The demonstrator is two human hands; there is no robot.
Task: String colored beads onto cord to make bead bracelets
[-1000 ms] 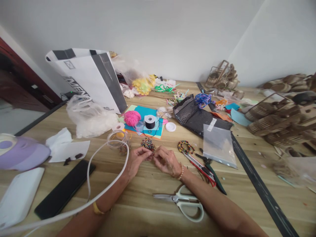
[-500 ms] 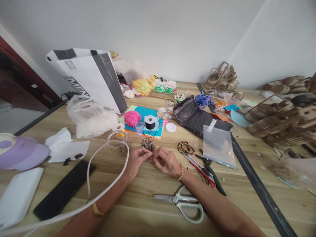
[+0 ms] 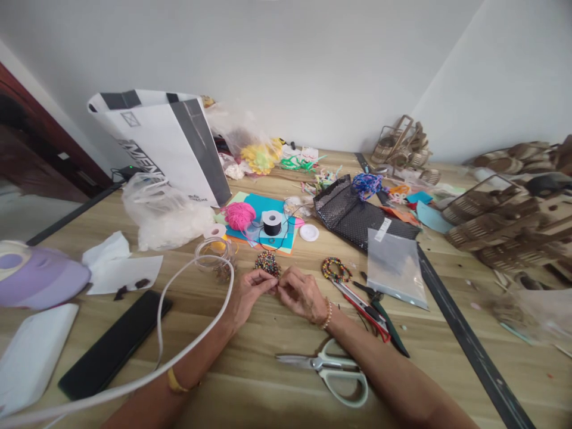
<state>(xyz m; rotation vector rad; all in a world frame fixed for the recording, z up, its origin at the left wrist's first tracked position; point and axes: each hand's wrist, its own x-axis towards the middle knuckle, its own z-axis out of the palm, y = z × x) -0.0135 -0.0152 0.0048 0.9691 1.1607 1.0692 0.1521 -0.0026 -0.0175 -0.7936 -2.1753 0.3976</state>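
My left hand (image 3: pixel 250 293) and my right hand (image 3: pixel 300 293) meet in the middle of the table, fingertips pinched close together. Whatever is between the fingers is too small to make out. Just beyond the fingertips lies a heap of small multicoloured beads (image 3: pixel 267 263). A beaded bracelet (image 3: pixel 336 270) rests on the table to the right of my right hand. Behind the beads a spool of black cord (image 3: pixel 271 223) stands on coloured sheets, with a loose strand trailing toward me. Scissors (image 3: pixel 324 364) lie partly open below my right hand, near the forearm.
A white cable (image 3: pixel 227 292) loops over my left forearm. A black phone (image 3: pixel 115 344) lies at left. Right of my hands are a red cutter (image 3: pixel 364 310), dark green pliers (image 3: pixel 391 325) and a clear plastic bag (image 3: pixel 397 268). Pink yarn (image 3: pixel 240 215) sits at the back.
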